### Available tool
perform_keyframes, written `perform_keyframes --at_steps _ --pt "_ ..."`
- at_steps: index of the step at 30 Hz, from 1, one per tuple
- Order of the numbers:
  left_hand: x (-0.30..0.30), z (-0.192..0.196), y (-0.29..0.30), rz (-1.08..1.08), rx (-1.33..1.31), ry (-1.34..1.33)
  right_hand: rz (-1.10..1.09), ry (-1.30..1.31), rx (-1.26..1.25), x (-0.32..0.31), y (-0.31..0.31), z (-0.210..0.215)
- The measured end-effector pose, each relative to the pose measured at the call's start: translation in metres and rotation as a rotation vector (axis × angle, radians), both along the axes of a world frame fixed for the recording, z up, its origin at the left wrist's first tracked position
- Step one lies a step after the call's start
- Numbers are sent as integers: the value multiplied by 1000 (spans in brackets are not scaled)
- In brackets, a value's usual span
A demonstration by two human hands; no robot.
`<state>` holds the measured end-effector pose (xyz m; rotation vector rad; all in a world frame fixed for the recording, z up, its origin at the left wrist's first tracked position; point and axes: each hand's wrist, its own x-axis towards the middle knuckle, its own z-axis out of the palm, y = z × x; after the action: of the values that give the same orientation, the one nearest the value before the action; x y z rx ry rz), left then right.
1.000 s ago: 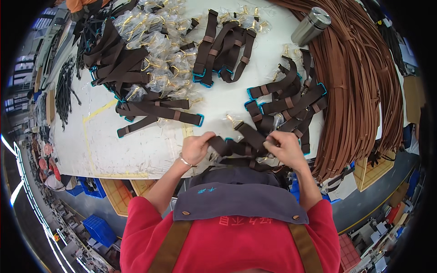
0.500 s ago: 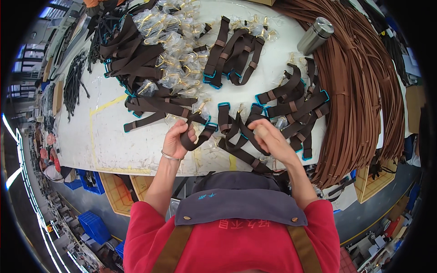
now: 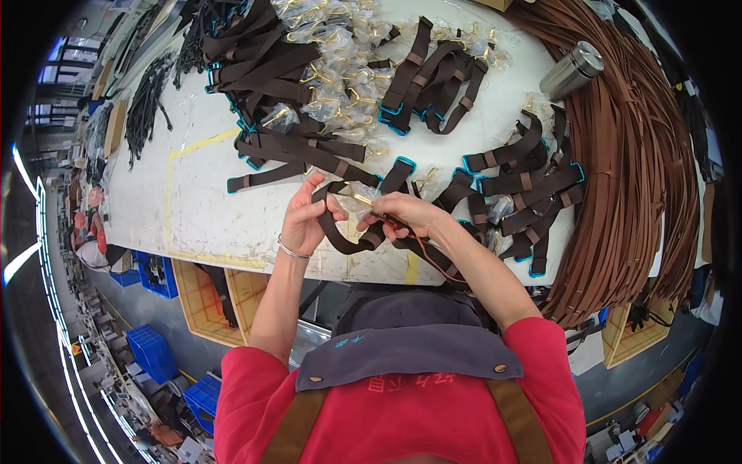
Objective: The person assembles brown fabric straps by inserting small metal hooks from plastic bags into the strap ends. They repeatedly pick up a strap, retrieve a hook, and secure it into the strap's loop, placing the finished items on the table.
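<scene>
My left hand (image 3: 308, 216) is closed on a dark brown webbing strap (image 3: 334, 232), which hangs in a loop below the fingers. At the strap's end a gold metal hook (image 3: 362, 199) sits in a clear plastic wrap, between my two hands. My right hand (image 3: 408, 215) is closed beside the hook, its fingertips touching the wrap. Within its fingers is a small dark and red thing, mostly hidden, with a thin reddish cord (image 3: 430, 260) trailing toward the table's front edge. Just beyond my hands lies another strap with a teal buckle (image 3: 405, 164).
Brown straps with teal buckles (image 3: 533, 185) lie at the right, more at the back left (image 3: 263, 69) beside plastic-wrapped gold hooks (image 3: 332, 77). A steel flask (image 3: 572, 71) stands near long reddish-brown strips (image 3: 610, 170) on the white table (image 3: 201, 201). Blue crates (image 3: 151, 353) are on the floor.
My right hand has left the straps on the right and come over to the left hand, now with a corded thing in it. The wrapped hook is up between my hands. The view has shifted slightly.
</scene>
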<state>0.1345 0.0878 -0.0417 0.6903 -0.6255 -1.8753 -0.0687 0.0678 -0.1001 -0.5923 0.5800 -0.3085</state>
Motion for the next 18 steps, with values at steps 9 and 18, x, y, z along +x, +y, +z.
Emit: perform_keyframes --at_steps 9,18 --pt "0 2 -3 -66 95 100 -27 365 -746 11 17 1" --pt "51 31 7 499 12 -26 -162 500 -731 -40 65 -1"
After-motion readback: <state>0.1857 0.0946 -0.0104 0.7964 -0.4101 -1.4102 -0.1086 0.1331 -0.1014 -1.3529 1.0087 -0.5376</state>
